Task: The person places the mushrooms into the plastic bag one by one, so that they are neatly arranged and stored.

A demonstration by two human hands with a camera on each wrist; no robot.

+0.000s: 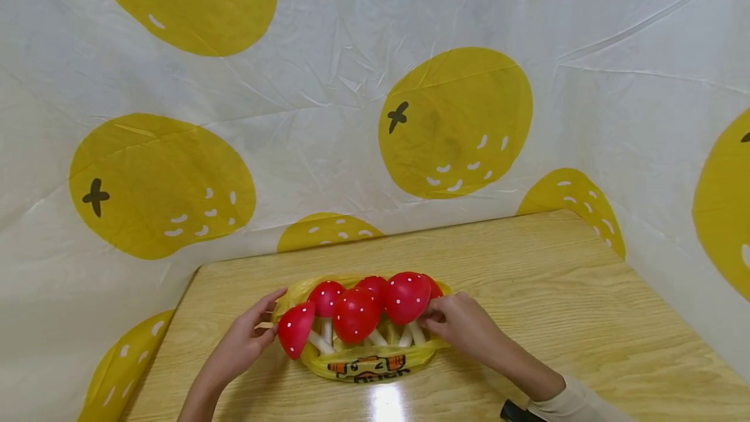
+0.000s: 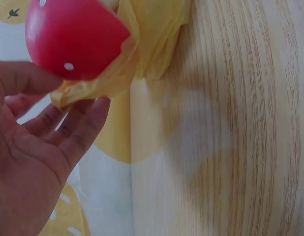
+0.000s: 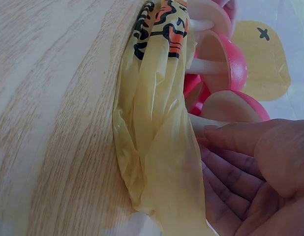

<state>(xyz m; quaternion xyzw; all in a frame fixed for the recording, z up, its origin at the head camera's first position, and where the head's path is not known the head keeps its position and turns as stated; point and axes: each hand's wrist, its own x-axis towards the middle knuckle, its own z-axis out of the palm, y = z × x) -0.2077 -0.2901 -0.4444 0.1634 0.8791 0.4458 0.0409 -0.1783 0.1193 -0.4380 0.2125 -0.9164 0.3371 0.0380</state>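
A yellow plastic bag (image 1: pixel 319 366) with a cartoon print lies on the table, its mouth spread around several toy mushrooms (image 1: pixel 357 315) with red, white-dotted caps and white stems. At the bag's left end, my left hand (image 1: pixel 245 344) pinches the rim between thumb and fingers, right beside the leftmost mushroom cap (image 2: pixel 76 39). Past that cap, the left thumb's tip is hidden. On the right side, my right hand (image 1: pixel 463 327) holds a mushroom stem (image 3: pixel 203 124), thumb along it and fingers curled behind, against the bag's edge.
The wooden table (image 1: pixel 586 318) extends beyond the bag on both sides. A white cloth (image 1: pixel 328 168) printed with large yellow fruit hangs behind and beside it. A black strap (image 1: pixel 515 411) shows at the right sleeve (image 1: pixel 577 402).
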